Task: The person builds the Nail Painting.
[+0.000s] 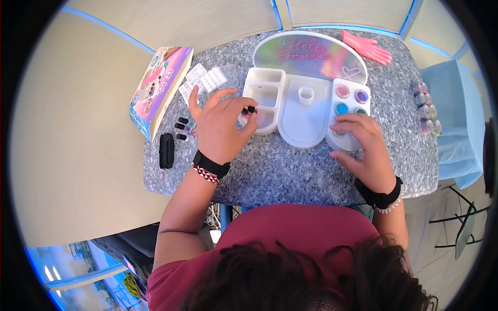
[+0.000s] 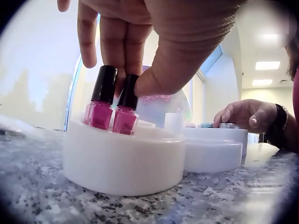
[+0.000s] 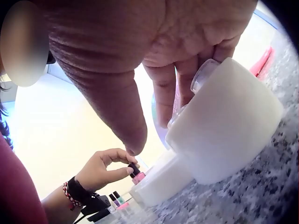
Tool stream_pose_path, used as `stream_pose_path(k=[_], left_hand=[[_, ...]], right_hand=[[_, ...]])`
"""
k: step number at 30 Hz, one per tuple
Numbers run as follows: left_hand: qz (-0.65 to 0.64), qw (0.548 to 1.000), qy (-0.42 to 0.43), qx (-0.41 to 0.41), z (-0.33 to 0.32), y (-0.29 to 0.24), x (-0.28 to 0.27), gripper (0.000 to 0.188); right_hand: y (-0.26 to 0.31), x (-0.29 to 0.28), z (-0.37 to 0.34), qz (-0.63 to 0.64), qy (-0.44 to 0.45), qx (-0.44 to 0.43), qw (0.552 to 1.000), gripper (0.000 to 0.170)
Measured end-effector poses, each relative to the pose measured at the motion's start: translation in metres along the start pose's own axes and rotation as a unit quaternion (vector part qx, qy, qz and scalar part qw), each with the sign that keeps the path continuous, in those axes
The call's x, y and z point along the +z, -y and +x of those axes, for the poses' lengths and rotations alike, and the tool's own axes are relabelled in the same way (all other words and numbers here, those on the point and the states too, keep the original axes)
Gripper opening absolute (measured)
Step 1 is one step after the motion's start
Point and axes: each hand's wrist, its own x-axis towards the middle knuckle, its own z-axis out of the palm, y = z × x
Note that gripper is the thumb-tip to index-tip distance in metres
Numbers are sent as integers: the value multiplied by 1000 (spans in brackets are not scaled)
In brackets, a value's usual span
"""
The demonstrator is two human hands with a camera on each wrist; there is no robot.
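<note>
Two pink polish bottles (image 2: 125, 120) with black caps stand side by side in the grip of the left hand (image 1: 222, 127), whose thumb and fingers pinch the caps. The bottles are at the front compartment of the white tray's left section (image 2: 124, 163), leaning slightly; I cannot tell whether their bases touch its floor. The right hand (image 1: 369, 150) curves loosely, thumb well apart from the fingers, over the tray's right section, just beside a blue pot (image 1: 341, 108). Farther back there sit a pink pot (image 1: 342, 92) and a purple pot (image 1: 361, 96). Behind the tray stands a rounded "Hello Gorgeous" panel (image 1: 306, 54). On the speckled tabletop (image 1: 270, 181), a black pouch (image 1: 166, 150) and a printed box (image 1: 161, 88) lie to the left, and a pink glove (image 1: 367, 46) at the far right.
</note>
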Motion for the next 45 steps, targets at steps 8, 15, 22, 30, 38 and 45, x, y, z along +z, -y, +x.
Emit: stream_pose_path(k=[8, 15, 22, 30, 38, 45], left_hand=[[14, 994, -51, -94, -14, 5, -16, 43], [79, 946, -136, -282, -79, 108, -49, 29], [-18, 913, -91, -398, -96, 147, -50, 23], [-28, 940, -50, -337, -83, 158, -32, 20], [14, 934, -10, -356, -79, 146, -34, 25], [66, 925, 30, -372, -79, 144, -34, 23]], right_hand=[[3, 1, 2, 18, 4, 3, 1000, 54], [0, 3, 1, 25, 11, 19, 999, 55], [-1, 2, 0, 29, 13, 28, 999, 54], [-1, 1, 1, 26, 17, 33, 999, 51], [-2, 1, 1, 25, 16, 32, 999, 51], [-4, 1, 1, 29, 16, 27, 999, 51]])
